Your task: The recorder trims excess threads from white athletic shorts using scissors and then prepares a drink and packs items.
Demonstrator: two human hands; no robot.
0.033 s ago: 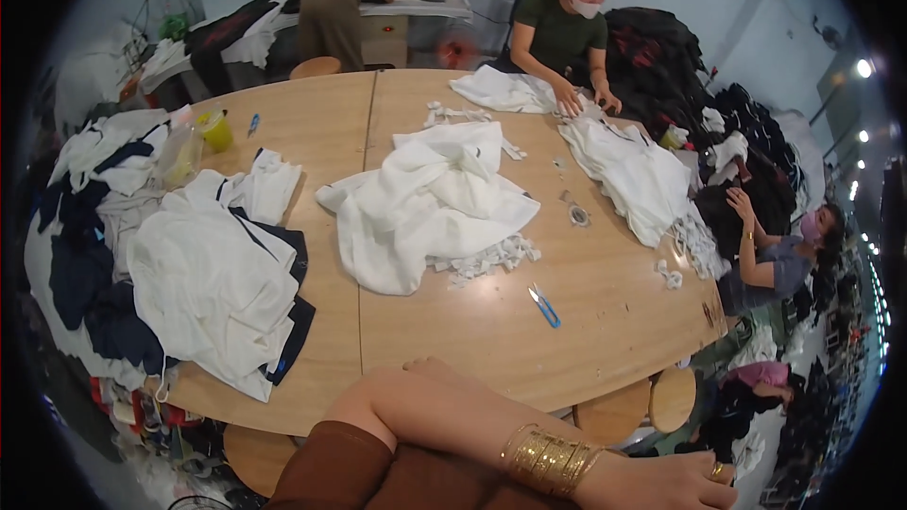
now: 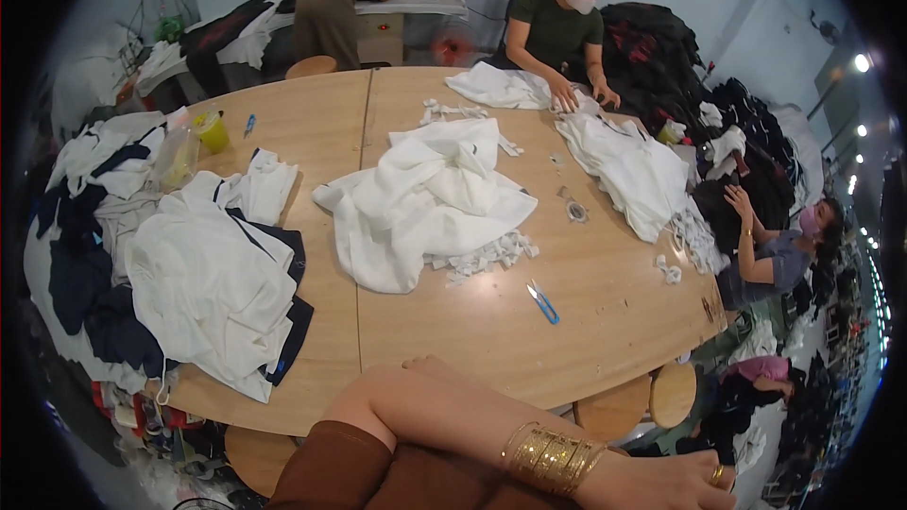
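My arms are folded at the lower edge of the head view. The left forearm runs from the elbow to the lower right, with gold bangles around its wrist. At its end, my left hand [image 2: 661,484] is closed, fingers curled and a ring on one; what lies under them is hidden. Behind the left forearm, near the elbow, only the fingertips of my right hand [image 2: 427,362] show. Blue-handled thread snips [image 2: 542,302] lie on the table [image 2: 453,349] beyond my arms. Farther off sit a crumpled white garment [image 2: 406,198] and a heap of white fabric scraps [image 2: 487,257].
White and navy garments [image 2: 213,274] are piled at the left, near a yellow-green cup [image 2: 212,132]. A person in a dark cap [image 2: 557,38] handles a white garment [image 2: 628,170] across the table. Another person [image 2: 770,246] is at the right. Stools [image 2: 612,406] stand under the near edge.
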